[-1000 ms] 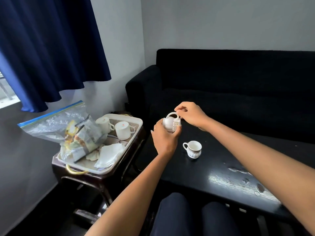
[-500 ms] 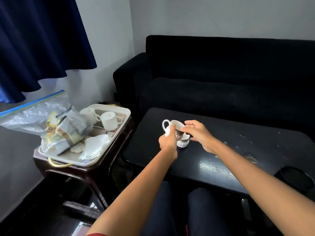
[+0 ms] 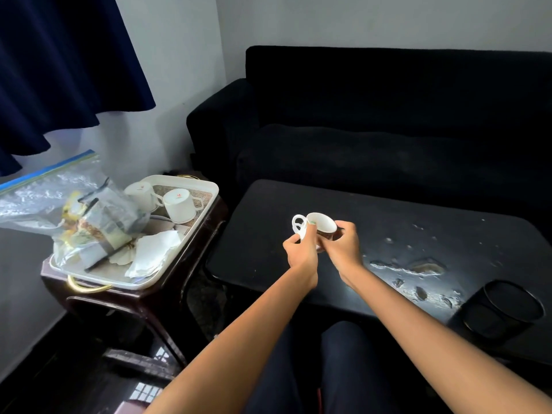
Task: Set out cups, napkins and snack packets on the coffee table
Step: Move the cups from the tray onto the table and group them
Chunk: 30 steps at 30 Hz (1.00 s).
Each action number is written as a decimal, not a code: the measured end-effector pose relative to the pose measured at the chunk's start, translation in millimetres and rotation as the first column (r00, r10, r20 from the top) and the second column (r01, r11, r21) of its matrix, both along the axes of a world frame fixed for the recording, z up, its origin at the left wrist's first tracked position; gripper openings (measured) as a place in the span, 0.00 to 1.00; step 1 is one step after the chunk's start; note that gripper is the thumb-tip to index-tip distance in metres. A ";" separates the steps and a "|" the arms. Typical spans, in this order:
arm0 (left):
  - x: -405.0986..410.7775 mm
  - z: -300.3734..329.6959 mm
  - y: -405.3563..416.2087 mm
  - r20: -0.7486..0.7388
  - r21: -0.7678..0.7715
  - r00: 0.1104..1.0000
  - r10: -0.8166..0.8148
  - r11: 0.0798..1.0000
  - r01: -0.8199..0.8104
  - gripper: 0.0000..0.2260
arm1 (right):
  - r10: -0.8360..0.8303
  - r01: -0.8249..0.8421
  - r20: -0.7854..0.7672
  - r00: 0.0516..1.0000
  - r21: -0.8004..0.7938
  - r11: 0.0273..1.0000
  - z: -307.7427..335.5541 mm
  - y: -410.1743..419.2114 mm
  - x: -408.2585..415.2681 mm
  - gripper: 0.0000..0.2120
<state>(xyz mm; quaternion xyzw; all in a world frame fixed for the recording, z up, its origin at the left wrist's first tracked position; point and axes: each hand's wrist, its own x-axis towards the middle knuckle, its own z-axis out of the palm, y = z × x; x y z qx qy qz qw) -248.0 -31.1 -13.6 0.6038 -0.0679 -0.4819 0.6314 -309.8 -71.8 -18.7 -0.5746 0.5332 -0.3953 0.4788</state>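
Observation:
Both hands hold a small white cup (image 3: 324, 225) with a dark patterned band just above the black coffee table (image 3: 418, 234). Its mouth tilts up towards me and its handle points left. My left hand (image 3: 300, 253) grips the rim and handle side, while my right hand (image 3: 343, 249) pinches the cup's right side. On the cream tray (image 3: 209, 186) to the left lie two more white cups (image 3: 179, 204), crumpled white napkins (image 3: 155, 252) and a clear zip bag of snack packets (image 3: 83, 216). The cup that stood on the table earlier is hidden behind my hands.
The tray rests on a dark wooden side table (image 3: 119, 303) left of the coffee table. A black sofa (image 3: 388, 115) stands behind. A round black container (image 3: 504, 309) sits at the table's near right corner. The tabletop has worn, peeling patches (image 3: 418, 268). My knees are under the near edge.
The cup went from upside down near my chest to mouth-up, lower and further out over the table. The cup standing on the table is now covered by my hands.

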 end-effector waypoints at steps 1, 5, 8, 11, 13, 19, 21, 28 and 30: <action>-2.5 -3.9 0.2 0.034 0.015 0.999 -0.021 1.000 0.021 0.25 | -0.024 0.024 0.015 1.000 0.005 1.000 -2.5 -1.3 -2.9 0.22; -12.0 -16.9 1.7 0.174 0.035 0.972 -0.157 0.988 0.153 0.21 | -0.091 0.088 0.076 0.993 0.040 0.995 -14.4 -9.1 -14.6 0.20; -17.2 -28.4 -1.9 0.279 0.035 0.918 -0.281 0.959 0.283 0.14 | -0.135 0.132 0.065 0.989 0.043 0.990 -26.3 -14.6 -22.9 0.21; -21.4 -38.5 -4.6 0.357 0.073 0.858 -0.368 0.927 0.367 0.15 | -0.174 0.171 0.078 0.982 0.045 0.984 -38.6 -19.4 -28.9 0.21; -22.9 -46.7 -7.7 0.393 0.107 0.820 -0.416 0.906 0.409 0.16 | -0.194 0.190 0.082 0.978 0.051 0.980 -46.0 -23.8 -31.2 0.22; -22.3 -64.5 -17.7 0.479 0.162 0.722 -0.499 0.859 0.486 0.15 | -0.188 0.185 0.065 0.980 0.040 0.982 -64.7 -36.9 -34.3 0.24; -20.7 -69.9 -20.8 0.493 0.173 0.698 -0.519 0.845 0.506 0.17 | -0.176 0.175 0.055 0.983 0.025 0.984 -69.5 -41.1 -34.9 0.24; -19.8 -85.3 -36.3 0.536 0.296 0.564 -0.628 0.765 0.571 0.25 | -0.192 0.192 0.011 0.981 -0.009 0.981 -82.9 -54.3 -33.3 0.26; -20.5 -87.5 -40.4 0.542 0.306 0.552 -0.634 0.760 0.573 0.25 | -0.192 0.192 0.009 0.981 -0.017 0.981 -85.1 -57.8 -33.5 0.26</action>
